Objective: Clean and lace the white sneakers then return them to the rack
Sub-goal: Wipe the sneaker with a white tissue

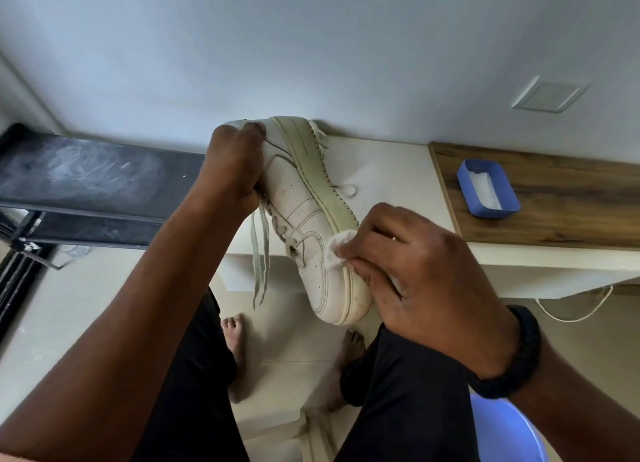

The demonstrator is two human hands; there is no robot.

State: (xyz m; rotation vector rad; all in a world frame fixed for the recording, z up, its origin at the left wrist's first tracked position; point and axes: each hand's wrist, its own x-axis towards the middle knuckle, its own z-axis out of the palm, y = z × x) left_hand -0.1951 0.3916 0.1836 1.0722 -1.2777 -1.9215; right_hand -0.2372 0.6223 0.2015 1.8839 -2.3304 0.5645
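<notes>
Left hand [235, 171] grips the smooth white leather sneaker [304, 219] by its heel, held off the bench [391, 171], while right hand [408, 267] pinches a crumpled white wipe [337, 250] against its ribbed sole edge.

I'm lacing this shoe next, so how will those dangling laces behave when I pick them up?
Probably floppy: the laces hang limp and straight below the sneaker. They look flat and thin, so likely light and easy to pinch, though they may swing.

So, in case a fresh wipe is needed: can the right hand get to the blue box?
Probably yes: the blue box sits open on the counter, nothing between it and the right hand.
</notes>
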